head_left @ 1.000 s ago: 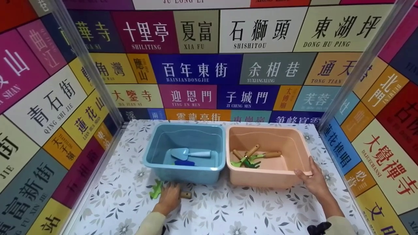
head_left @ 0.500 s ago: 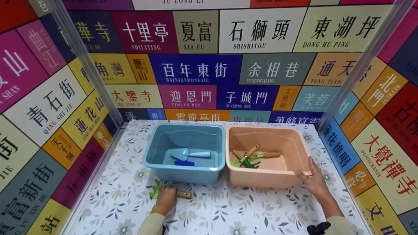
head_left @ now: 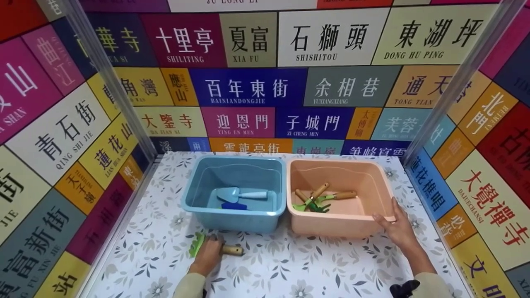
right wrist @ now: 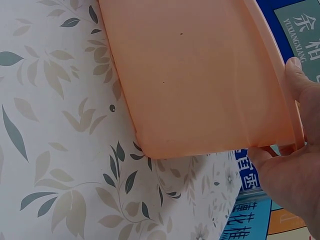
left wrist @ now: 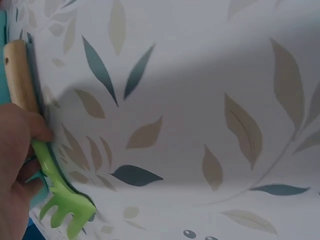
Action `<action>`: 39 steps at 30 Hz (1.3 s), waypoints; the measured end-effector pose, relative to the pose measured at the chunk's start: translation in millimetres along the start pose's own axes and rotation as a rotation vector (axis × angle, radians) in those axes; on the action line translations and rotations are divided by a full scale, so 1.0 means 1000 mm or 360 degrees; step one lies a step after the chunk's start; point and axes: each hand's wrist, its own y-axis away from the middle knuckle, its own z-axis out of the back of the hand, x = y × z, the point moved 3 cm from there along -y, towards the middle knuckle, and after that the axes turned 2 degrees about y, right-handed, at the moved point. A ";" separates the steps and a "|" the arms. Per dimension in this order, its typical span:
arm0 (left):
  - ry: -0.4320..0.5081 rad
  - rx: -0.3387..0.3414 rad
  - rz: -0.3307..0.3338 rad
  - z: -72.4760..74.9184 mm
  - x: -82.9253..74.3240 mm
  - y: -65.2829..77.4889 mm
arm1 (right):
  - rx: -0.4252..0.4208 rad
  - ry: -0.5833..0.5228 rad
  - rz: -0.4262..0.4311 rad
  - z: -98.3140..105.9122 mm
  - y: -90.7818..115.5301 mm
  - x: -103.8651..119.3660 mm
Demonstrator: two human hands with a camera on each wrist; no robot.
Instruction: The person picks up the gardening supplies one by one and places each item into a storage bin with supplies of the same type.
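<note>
My left hand [head_left: 208, 253] grips a green hand rake with a wooden handle [head_left: 232, 250], close in front of the blue bin. In the left wrist view the fingers curl round the neck of the rake [left wrist: 71, 202], between the pronged head and the handle. At the right, my right hand [head_left: 401, 234] holds the front right corner of the peach bin [head_left: 335, 227]. The right wrist view shows the thumb [right wrist: 296, 75] over the rim, with fingers against the bin's outer side.
The blue bin [head_left: 236, 222] stands beside the peach one and contains a light blue trowel [head_left: 228, 194] and a dark blue piece [head_left: 234, 206]. Several green garden tools with wooden handles [head_left: 319, 191] lie in the peach bin. Sign-covered walls [head_left: 248, 87] surround the leaf-patterned tabletop [head_left: 281, 265].
My left hand has shifted left along the rake toward its head, and the rake has moved slightly nearer to me. The right hand and both bins stay in place.
</note>
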 end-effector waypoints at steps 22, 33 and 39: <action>0.0133 0.0247 -0.0337 0.024 -0.062 -0.023 | -0.0003 -0.0002 0.0021 0.000 0.001 -0.001; 0.0228 0.0286 -0.0403 0.045 -0.103 -0.035 | -0.0007 0.0015 -0.0013 0.000 0.000 -0.002; 0.0256 0.0182 -0.0416 0.063 -0.125 -0.044 | -0.0030 -0.0007 0.0005 0.000 0.000 -0.002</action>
